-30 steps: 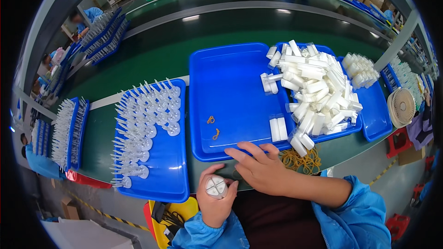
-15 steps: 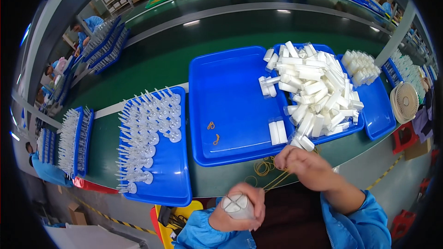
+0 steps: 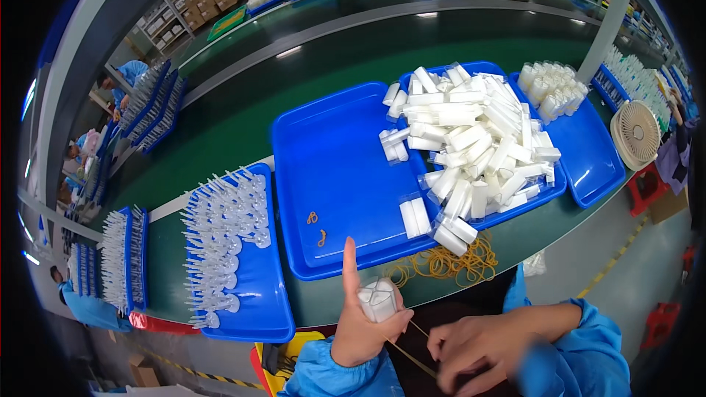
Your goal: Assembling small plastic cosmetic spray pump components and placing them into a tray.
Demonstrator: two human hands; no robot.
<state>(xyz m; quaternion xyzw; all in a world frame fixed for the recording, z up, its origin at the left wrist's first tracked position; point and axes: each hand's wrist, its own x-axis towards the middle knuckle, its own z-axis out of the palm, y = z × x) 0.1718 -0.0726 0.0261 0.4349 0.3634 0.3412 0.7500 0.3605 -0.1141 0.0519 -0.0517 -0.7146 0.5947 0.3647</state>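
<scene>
My left hand [image 3: 354,331] is closed around a bundle of white pieces in clear wrapping [image 3: 378,300], its end facing up, with the index finger pointing straight out. A yellow rubber band [image 3: 412,359] stretches from the bundle to my right hand [image 3: 478,353], whose bent fingers pull it toward the lower right. Just beyond, on the table edge, lies a heap of loose rubber bands [image 3: 474,263]. The large blue tray [image 3: 346,132] ahead holds two small orange-brown bands and a few white packets along its right side.
White packets [image 3: 478,125] are heaped in a blue tray at the right. Clear stemmed plastic parts [image 3: 224,235] stand in a left tray [image 3: 257,301]. A round beige fan [image 3: 636,132] sits at far right. Beyond runs a green belt [image 3: 235,117]; co-workers sit around.
My right hand has come back from the rubber-band heap toward my body, now stretching a band from the bundle. My left index finger has extended. The view has shifted, so the trays appear further left.
</scene>
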